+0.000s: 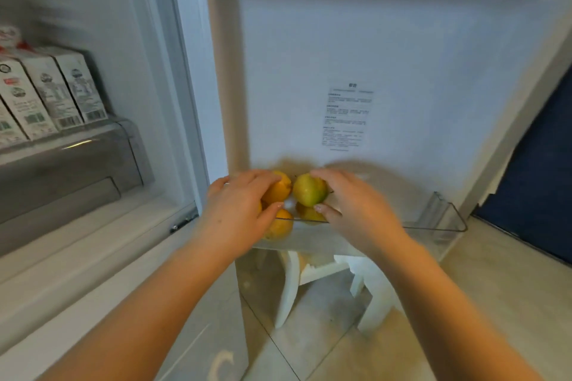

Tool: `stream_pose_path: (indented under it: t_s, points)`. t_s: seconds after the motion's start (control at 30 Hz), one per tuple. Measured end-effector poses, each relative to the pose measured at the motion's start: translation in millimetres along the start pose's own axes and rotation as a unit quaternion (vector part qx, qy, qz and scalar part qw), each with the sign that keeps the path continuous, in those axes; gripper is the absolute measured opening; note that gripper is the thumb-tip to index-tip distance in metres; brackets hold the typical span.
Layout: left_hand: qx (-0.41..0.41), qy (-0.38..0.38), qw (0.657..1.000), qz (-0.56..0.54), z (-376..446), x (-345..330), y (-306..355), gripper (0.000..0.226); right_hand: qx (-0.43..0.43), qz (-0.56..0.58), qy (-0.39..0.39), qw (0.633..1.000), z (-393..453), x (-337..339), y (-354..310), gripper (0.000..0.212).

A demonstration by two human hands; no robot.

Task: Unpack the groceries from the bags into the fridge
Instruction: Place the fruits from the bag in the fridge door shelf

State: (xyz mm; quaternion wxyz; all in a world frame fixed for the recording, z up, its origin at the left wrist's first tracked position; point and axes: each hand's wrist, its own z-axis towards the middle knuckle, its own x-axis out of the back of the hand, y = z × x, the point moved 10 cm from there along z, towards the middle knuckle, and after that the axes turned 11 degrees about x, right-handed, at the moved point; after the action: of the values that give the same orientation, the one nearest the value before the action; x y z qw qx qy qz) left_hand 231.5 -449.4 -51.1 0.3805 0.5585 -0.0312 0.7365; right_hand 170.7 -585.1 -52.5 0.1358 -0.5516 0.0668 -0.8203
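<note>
My left hand [238, 210] grips an orange-yellow fruit [278, 190] over the left end of the clear door bin [445, 219] on the open fridge door. My right hand [353, 207] grips a green-yellow fruit [309, 190] right beside it. Two more fruits lie lower in the bin: an orange one [280, 226] under my left thumb and a yellowish one [309, 213] partly hidden behind my right hand. The right part of the bin holds nothing.
Several milk cartons [49, 96] stand on a fridge shelf at the left, above a grey drawer [68, 170]. A label [346, 117] is stuck on the white door liner. A white stool [334, 281] stands on the tiled floor below the door bin.
</note>
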Motion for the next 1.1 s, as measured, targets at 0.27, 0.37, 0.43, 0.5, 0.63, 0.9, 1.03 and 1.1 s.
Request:
stream_pose_path:
  t_s: [0.27,0.37,0.43,0.5,0.63,0.9,1.03,1.1]
  points:
    - [-0.071,-0.016,0.994,-0.087,-17,-10,45,0.055,-0.077,-0.046,0.114,0.989,-77,45,6,0.059]
    - [-0.122,-0.033,0.985,-0.121,-32,-24,82,0.058,-0.124,-0.076,0.14,0.979,-116,61,18,0.062]
    - [-0.156,-0.041,0.978,-0.134,-42,-34,108,0.057,-0.163,-0.087,0.142,0.973,-142,68,33,0.065]
    - [-0.191,-0.049,0.97,-0.139,-50,-47,137,0.058,-0.193,-0.093,0.146,0.966,-168,76,50,0.066]
    - [-0.233,-0.07,0.959,-0.143,-62,-74,195,0.063,-0.24,-0.102,0.16,0.952,-218,94,86,0.066]
    - [-0.312,-0.108,0.931,-0.156,-83,-150,332,0.064,-0.293,-0.129,0.149,0.936,-318,144,177,0.066]
    - [-0.309,-0.134,0.93,-0.147,-92,-198,400,0.065,-0.299,-0.139,0.125,0.936,-363,171,228,0.065]
    - [-0.306,-0.132,0.933,-0.136,-90,-222,428,0.064,-0.297,-0.138,0.109,0.939,-382,179,256,0.065]
